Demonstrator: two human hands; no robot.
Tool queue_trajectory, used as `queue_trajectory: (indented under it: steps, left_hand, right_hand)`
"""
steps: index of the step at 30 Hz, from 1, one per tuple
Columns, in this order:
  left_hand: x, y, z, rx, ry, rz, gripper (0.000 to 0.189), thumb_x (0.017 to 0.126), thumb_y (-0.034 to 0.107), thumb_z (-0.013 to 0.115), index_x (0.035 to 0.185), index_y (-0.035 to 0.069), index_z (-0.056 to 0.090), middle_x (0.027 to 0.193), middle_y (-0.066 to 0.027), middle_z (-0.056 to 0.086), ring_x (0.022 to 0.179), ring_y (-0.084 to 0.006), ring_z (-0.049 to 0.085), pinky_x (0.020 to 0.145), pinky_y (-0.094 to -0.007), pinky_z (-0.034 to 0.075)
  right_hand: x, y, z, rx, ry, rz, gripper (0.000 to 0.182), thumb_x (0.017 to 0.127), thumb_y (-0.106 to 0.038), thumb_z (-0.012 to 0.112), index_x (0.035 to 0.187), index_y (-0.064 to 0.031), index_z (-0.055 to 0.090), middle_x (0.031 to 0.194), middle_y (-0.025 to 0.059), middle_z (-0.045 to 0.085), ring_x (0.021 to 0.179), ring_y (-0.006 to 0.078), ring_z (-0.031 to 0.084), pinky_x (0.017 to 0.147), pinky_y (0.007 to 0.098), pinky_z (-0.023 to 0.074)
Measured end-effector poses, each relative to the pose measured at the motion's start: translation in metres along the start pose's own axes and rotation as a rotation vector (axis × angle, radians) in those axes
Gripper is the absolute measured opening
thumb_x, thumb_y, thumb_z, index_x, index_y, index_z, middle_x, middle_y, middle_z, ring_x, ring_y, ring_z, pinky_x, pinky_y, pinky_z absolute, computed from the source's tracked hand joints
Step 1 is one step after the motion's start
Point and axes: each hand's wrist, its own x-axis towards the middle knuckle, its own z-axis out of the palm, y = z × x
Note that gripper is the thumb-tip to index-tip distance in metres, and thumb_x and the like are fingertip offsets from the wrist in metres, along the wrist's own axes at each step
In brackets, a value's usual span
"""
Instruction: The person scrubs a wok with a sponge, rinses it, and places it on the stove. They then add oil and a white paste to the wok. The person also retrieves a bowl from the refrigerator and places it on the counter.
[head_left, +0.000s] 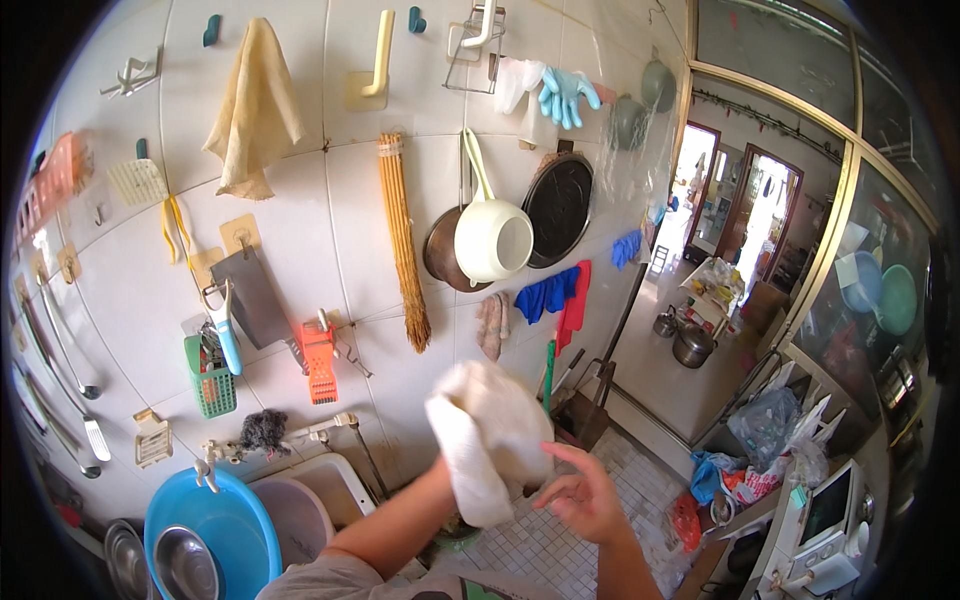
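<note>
A white cloth (491, 442) is draped over my left hand, which is hidden beneath it; only the forearm shows below. Just right of the cloth is my right hand (581, 495), its index finger stretched towards the cloth's edge and the other fingers partly bent, with nothing seen in it. Behind the cloth, a beige checked cloth (493, 325) hangs on the tiled wall, beside a blue cloth (547, 292) and a red cloth (574, 307).
At lower left, a blue plastic basin (247, 517) holds a metal bowl (185, 561) under a tap (206, 472). A cleaver (255, 296) and a white strainer (491, 240) hang on the wall. Plastic bags (765, 427) and a microwave oven (829, 517) stand at right.
</note>
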Motion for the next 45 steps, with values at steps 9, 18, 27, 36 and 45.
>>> queue_trajectory:
  steps: [9,18,27,36,45]
  left_hand:
    - [0.277,0.26,0.154,2.033,0.055,1.603,0.046,0.095,0.033,0.05,0.124,0.0,0.06,0.116,-0.0203,0.064,0.115,-0.0407,0.056,0.096,-0.0526,0.046]
    - [0.369,0.318,0.234,2.498,0.318,0.824,0.053,0.092,0.042,0.062,0.134,0.01,0.056,0.12,-0.0201,0.067,0.114,-0.0309,0.063,0.092,-0.0489,0.051]
    - [0.433,0.353,0.18,1.991,0.625,0.886,0.05,0.099,0.047,0.042,0.119,0.008,0.065,0.127,-0.0186,0.065,0.12,-0.0397,0.059,0.102,-0.0471,0.045]
    - [0.384,0.332,0.206,2.333,0.37,1.205,0.051,0.096,0.05,0.049,0.119,0.007,0.061,0.113,-0.0171,0.069,0.107,-0.0406,0.063,0.091,-0.049,0.048]
    - [0.387,0.345,0.215,2.183,0.585,0.449,0.045,0.092,0.044,0.055,0.118,0.01,0.068,0.118,-0.014,0.07,0.111,-0.0357,0.065,0.095,-0.0442,0.05]
  right_hand:
    - [-0.018,0.056,-0.012,-0.083,0.033,0.501,0.047,0.095,-0.016,0.067,0.136,-0.0014,0.049,0.113,0.0129,0.063,0.084,0.0173,0.069,0.074,0.0287,0.0536]
    - [-0.048,0.085,-0.016,-0.101,-0.091,0.639,0.042,0.096,-0.021,0.066,0.131,-0.0014,0.055,0.11,0.0128,0.067,0.089,0.0171,0.069,0.076,0.0305,0.0545]
    - [-0.067,0.074,-0.023,-0.161,-0.03,0.616,0.039,0.096,-0.021,0.065,0.128,0.0014,0.056,0.104,0.0124,0.068,0.086,0.0164,0.068,0.077,0.0301,0.0545]
    - [-0.091,0.058,-0.031,-0.202,0.018,0.691,0.04,0.097,-0.024,0.065,0.128,-0.0004,0.056,0.108,0.0128,0.067,0.088,0.0165,0.069,0.077,0.0303,0.0538]
    - [-0.104,0.063,-0.029,-0.133,0.05,0.654,0.041,0.097,-0.026,0.064,0.129,-0.0015,0.056,0.108,0.0106,0.068,0.088,0.0155,0.068,0.075,0.0291,0.0531]
